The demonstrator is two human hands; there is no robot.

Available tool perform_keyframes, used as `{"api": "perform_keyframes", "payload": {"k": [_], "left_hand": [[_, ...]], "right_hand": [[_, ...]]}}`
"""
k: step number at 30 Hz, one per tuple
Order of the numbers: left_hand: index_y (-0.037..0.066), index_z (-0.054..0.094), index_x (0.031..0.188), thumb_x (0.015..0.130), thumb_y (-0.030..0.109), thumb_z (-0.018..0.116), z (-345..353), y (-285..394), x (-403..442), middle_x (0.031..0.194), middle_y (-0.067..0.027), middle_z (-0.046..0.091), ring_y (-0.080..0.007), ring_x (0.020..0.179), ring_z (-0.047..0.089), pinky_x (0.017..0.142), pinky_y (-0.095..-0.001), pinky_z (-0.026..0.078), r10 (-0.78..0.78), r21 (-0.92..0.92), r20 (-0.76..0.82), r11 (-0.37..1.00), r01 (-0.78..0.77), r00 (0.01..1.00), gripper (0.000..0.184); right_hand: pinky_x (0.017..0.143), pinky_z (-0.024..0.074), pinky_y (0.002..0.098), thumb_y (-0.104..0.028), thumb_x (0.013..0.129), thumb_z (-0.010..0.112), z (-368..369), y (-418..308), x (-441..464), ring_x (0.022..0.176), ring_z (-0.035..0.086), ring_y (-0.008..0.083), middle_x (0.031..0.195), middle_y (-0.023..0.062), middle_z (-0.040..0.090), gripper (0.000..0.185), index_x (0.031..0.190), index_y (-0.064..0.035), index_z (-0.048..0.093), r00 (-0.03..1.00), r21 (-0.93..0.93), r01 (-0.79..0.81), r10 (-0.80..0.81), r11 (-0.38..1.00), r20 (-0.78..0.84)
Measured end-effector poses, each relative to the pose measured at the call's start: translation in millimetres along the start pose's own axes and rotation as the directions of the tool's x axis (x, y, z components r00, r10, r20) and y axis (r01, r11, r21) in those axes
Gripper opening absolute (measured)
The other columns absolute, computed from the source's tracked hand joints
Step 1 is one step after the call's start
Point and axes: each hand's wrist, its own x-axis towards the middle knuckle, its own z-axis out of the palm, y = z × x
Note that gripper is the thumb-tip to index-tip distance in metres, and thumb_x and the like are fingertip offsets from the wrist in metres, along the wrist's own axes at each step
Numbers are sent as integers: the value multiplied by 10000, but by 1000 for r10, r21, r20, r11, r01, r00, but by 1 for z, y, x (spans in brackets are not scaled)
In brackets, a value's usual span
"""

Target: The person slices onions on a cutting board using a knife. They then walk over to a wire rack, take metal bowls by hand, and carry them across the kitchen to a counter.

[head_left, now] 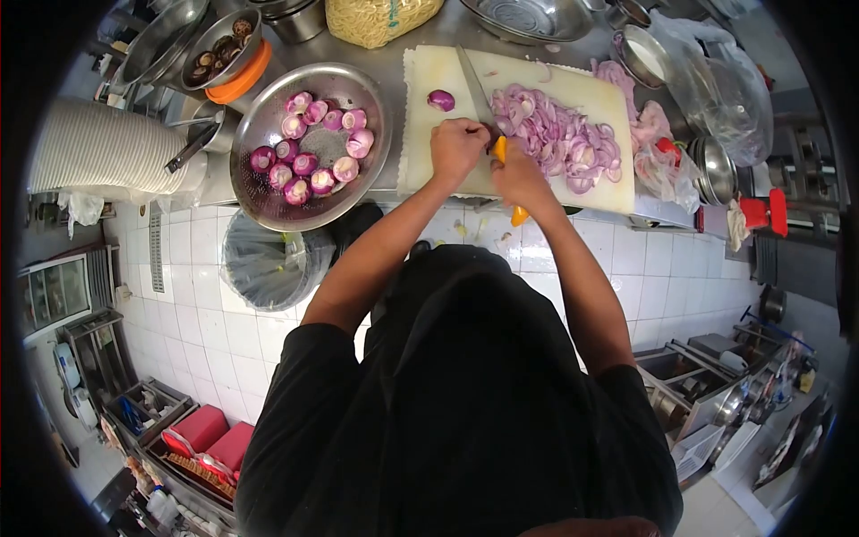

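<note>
My right hand (523,179) is wrapped round the yellow handle of a knife (474,84), its long blade pointing away over the white cutting board (428,159). Close beside the handle, my left hand (458,150) is closed, its fingertips together near the base of the blade; what they hold, if anything, is hidden. Sliced red onion (559,139) lies in a heap to the right of the blade. One peeled red onion (440,100) sits on the board to the left of the blade.
A perforated metal colander (383,134) with several peeled onions stands left of the board. Below it is a lined bin (268,268). A noodle bag (376,20) and a metal bowl (528,18) stand behind. Plastic bags (716,89) and bowls crowd the right side.
</note>
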Motion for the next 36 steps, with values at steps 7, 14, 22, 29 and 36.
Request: {"api": "perform_keyframes", "payload": {"k": [7, 14, 22, 29, 36], "left_hand": [[43, 729, 770, 757, 149, 682, 7, 5, 3, 684, -129, 678, -282, 633, 665, 641, -388, 535, 208, 201, -119, 963, -182, 971, 117], [38, 694, 909, 703, 115, 724, -28, 4, 33, 922, -168, 602, -368, 891, 579, 810, -441, 487, 440, 478, -331, 841, -254, 835, 222], [22, 687, 926, 712, 112, 712, -38, -10, 14, 948, -164, 624, -339, 910, 609, 832, -419, 502, 457, 235, 172, 841, -486, 873, 233], [-6, 677, 888, 713, 79, 712, -29, -13, -3, 926, -135, 634, -305, 838, 634, 790, -387, 522, 434, 117, 37, 893, -435, 900, 198], [-13, 666, 907, 754, 49, 732, -31, -14, -1, 936, -111, 660, -229, 779, 673, 712, -318, 547, 416, 61, 95, 905, -422, 905, 178]], "right_hand": [[851, 463, 556, -243, 911, 496, -23, 3, -10, 947, 605, 503, 965, 348, 628, 404, 1202, 34, 457, 970, -206, 103, -144, 973, -194], [847, 458, 558, -223, 905, 506, 22, 22, -18, 942, 591, 527, 979, 345, 626, 395, 1199, 34, 459, 984, -18, 125, -126, 992, -129], [836, 470, 558, -223, 902, 514, 0, 40, -22, 916, 607, 511, 956, 325, 640, 424, 1252, 5, 438, 984, -166, 71, -96, 984, -149], [858, 461, 544, -217, 923, 507, 4, 33, -20, 946, 600, 519, 983, 345, 629, 390, 1222, 20, 431, 937, -161, 265, -293, 951, -188], [897, 447, 543, -181, 915, 502, -12, -6, -30, 1002, 589, 503, 1057, 366, 594, 406, 1216, 69, 395, 999, -112, 33, -29, 993, 43]]}}
